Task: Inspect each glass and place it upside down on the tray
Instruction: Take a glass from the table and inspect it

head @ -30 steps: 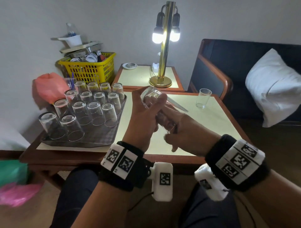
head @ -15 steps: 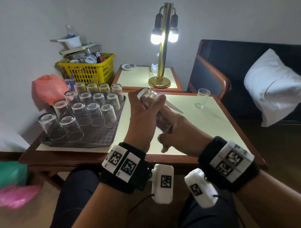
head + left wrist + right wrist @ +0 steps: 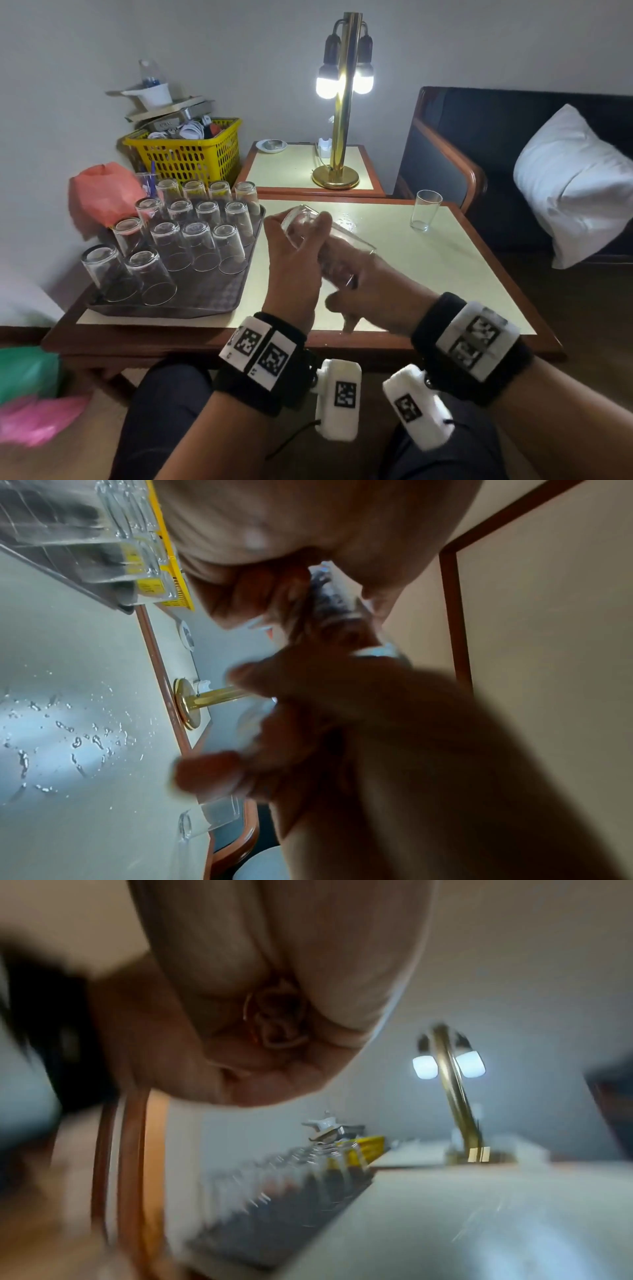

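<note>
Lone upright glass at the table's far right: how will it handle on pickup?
The upright glass is clear and thin-walled, so probably fragile and light. It narrows toward its base, so a sideways nudge may tip it. Water droplets spot the table; it could be slippery.

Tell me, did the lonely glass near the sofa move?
No. The lone glass stands upright in the same spot near the far right corner of the table, just right of the lamp base.
</note>
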A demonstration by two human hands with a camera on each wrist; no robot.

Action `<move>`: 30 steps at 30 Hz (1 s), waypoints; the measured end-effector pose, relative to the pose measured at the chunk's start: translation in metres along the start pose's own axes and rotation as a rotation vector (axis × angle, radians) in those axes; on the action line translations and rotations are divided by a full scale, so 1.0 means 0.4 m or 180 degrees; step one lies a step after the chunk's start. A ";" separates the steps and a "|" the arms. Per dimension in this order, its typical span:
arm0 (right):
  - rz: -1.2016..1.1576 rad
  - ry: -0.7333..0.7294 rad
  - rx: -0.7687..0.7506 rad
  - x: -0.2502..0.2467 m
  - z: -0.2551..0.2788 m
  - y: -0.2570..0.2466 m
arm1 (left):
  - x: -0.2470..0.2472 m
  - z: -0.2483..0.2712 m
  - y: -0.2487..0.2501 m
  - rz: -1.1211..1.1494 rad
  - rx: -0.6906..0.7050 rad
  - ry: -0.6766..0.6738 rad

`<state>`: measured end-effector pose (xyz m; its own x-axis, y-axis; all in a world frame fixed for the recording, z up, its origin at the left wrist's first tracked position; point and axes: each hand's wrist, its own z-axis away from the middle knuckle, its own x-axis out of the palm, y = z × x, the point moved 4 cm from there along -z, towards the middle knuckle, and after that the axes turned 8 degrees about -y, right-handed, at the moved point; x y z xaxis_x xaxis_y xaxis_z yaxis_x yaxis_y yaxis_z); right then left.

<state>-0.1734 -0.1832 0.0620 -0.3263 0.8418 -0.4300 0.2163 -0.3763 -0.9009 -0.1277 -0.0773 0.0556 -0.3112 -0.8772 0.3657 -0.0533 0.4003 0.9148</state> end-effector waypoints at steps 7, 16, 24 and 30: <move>-0.0853 0.0201 0.0354 -0.041 0.010 0.003 | 0.015 -0.027 -0.001 -0.0507 -0.0075 -0.0380; -0.1486 0.0069 0.0170 -0.018 0.003 0.038 | 0.025 -0.021 -0.025 0.0181 -0.0067 -0.0306; 0.0308 0.0402 0.0263 -0.027 -0.001 0.039 | -0.030 -0.075 -0.076 -0.0730 -0.0987 -0.0319; -0.0620 0.0416 0.0030 -0.018 -0.002 0.065 | -0.063 -0.077 -0.081 -0.0422 -0.0778 -0.0009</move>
<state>-0.1647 -0.1989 0.0417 -0.2388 0.9416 -0.2372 0.1520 -0.2050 -0.9669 -0.0888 -0.0764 0.0220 -0.3195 -0.9167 0.2398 0.1368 0.2058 0.9690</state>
